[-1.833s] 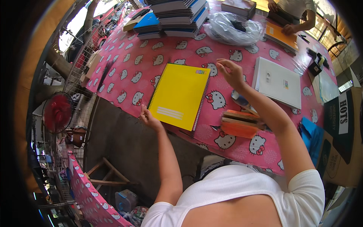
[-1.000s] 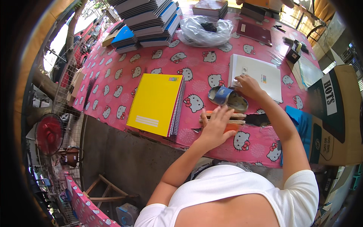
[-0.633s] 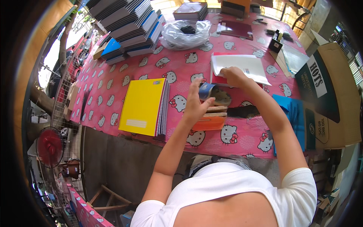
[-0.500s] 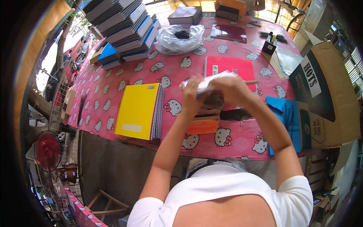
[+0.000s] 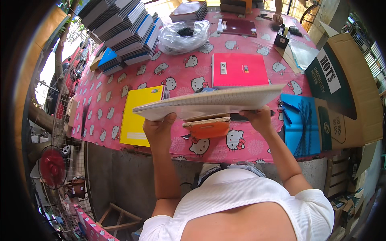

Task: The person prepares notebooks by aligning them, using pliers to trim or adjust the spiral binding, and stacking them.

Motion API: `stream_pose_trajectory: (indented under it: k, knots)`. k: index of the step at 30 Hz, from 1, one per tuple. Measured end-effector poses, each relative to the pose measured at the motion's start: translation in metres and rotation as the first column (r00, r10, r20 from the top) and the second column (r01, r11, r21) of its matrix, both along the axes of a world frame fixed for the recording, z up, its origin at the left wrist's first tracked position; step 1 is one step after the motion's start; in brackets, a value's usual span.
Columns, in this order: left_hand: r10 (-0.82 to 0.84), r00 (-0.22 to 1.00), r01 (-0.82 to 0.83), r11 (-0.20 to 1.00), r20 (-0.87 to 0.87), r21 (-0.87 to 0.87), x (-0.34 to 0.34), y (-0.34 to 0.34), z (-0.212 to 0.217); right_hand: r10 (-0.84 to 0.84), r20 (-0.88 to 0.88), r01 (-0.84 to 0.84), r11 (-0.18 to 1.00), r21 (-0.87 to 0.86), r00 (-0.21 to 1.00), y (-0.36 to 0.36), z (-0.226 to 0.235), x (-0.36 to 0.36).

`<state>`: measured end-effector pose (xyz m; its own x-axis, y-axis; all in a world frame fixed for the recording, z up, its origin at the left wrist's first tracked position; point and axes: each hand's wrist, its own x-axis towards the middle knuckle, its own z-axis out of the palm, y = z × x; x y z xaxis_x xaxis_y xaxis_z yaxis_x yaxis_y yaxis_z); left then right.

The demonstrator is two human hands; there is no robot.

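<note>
Both of my hands hold a thick white stack of paper sheets (image 5: 209,100), raised and tilted over the table, its edge toward me. My left hand (image 5: 159,127) grips its left lower edge with the thumb up. At the right lower edge, my right hand (image 5: 257,119) is closed on the same stack. Below it sits an orange block-like device (image 5: 209,128) with a brown top, partly hidden. To the left lies a yellow spiral notebook (image 5: 138,116), half covered by the stack. Just beyond lies a red-pink notebook (image 5: 240,72).
Tall notebook piles (image 5: 124,36) rise at the far left beside a clear plastic bag (image 5: 183,38) of black coils. At right, blue covers (image 5: 299,132) carry dark coils, near a cardboard box (image 5: 341,92). Another person's hand (image 5: 277,19) reaches in by a black holder (image 5: 282,39).
My hands have moved apart, and the white paper, earlier a blur between them, is now spread wide and tilted. A person's hand has appeared at the far right.
</note>
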<state>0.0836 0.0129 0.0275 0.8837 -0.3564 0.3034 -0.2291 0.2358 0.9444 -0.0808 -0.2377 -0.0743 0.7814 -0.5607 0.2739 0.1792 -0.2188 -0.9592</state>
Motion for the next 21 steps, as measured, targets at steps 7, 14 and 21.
stream_pose_trajectory:
  k: [7,14,21]
  knots:
    - [-0.071,0.995,0.071,0.997,-0.076,-0.013,0.017,0.013,-0.061,0.066,-0.183,-0.104,0.973,-0.206,0.981,0.009,-0.043,-0.001]
    - [0.029,1.0,-0.028,0.981,-0.005,0.191,0.005,-0.003,-0.097,0.114,-0.047,-0.113,0.993,0.029,0.992,0.038,-0.02,-0.001]
    - [-0.463,0.798,0.464,0.88,0.385,0.097,-0.081,-0.049,0.074,-0.062,-0.047,0.048,0.965,-0.258,0.997,0.053,-0.02,-0.021]
